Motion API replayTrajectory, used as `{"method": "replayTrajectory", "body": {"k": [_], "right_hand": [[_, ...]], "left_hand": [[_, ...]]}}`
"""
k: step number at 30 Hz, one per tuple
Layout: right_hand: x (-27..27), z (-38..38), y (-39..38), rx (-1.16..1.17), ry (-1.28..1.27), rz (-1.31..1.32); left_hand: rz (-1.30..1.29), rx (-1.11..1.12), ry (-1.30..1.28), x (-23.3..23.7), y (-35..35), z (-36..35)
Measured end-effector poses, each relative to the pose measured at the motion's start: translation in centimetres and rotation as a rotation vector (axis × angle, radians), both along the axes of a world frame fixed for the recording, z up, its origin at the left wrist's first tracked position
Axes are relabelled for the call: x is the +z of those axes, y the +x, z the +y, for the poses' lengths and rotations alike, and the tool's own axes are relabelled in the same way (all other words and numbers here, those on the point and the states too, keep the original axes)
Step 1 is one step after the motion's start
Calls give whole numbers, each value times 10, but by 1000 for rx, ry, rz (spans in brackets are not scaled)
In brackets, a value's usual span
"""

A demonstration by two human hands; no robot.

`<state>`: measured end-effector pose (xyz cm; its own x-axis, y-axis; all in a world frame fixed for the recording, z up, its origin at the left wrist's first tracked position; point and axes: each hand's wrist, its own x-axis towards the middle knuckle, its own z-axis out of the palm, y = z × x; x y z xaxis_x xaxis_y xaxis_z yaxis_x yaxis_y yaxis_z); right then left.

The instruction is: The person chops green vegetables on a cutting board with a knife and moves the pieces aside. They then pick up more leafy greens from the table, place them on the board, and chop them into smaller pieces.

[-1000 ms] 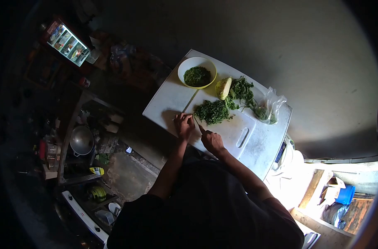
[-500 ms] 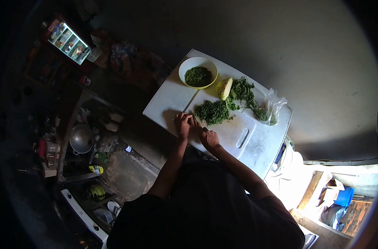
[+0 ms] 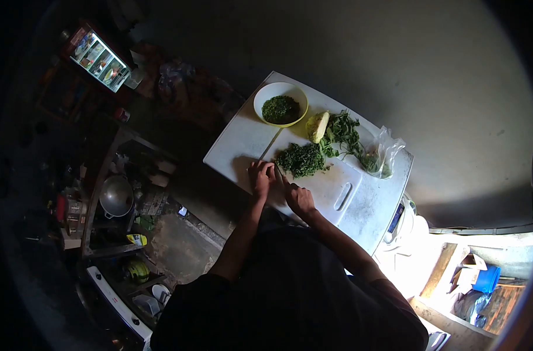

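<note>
My right hand is closed around the handle of a knife, whose blade points up and left. Close beside the blade, my left hand has its fingers curled at the edge of the white cutting board; whatever lies under them is too small to make out. Chopped greens form a pile just above the knife. Behind the board stands a bowl with more chopped greens. A cut pale-yellow vegetable and leafy stems lie beyond the pile.
A clear plastic bag with greens sits at the right of the white table. To the left are a metal pan on a rack and a lit display case. A blue container stands at the lower right.
My right hand and the knife have shifted slightly right and down, opening a small gap from my left hand. The whole view has shifted a little.
</note>
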<state>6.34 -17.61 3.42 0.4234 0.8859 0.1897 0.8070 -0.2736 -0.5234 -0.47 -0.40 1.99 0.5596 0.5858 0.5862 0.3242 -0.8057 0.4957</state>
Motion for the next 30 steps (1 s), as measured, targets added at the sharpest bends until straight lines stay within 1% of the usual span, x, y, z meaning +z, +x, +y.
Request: {"method": "replayTrajectory", "body": {"k": [3, 5, 9, 12, 14, 18, 20, 21, 23, 26, 29, 30], "right_hand": [[6, 1, 1, -37, -28, 4], [8, -1, 2, -21, 9, -41], [22, -5, -3, -20, 36, -66], [25, -5, -3, 12, -35, -12], [27, -7, -4, 33, 16, -34], [31, -7, -5, 45, 22, -61], [34, -5, -5, 10, -84, 60], [27, -5, -5, 13, -86, 60], [-6, -4, -2, -21, -41, 161], [-14, 5, -1, -44, -63, 231], [-34, 8, 1, -45, -31, 145], [-26, 6, -1, -40, -33, 144]], "left_hand": [[39, 14, -51, 3, 0, -3], [-69, 0, -8, 6, 2, -4], [-55, -1, -55, -3, 2, -2], [-65, 5, -109, -6, 2, -2], [-93, -6, -135, -5, 1, -1], [-122, -19, -100, -1, 3, -1], [-133, -3, -82, -1, 3, -2], [-133, 0, -83, -5, 4, 0], [-94, 29, -43, -12, 5, 2], [-112, 10, -25, -13, 3, 3], [-82, 44, 5, -15, 4, 2], [-83, 50, 3, -16, 2, 4]]}}
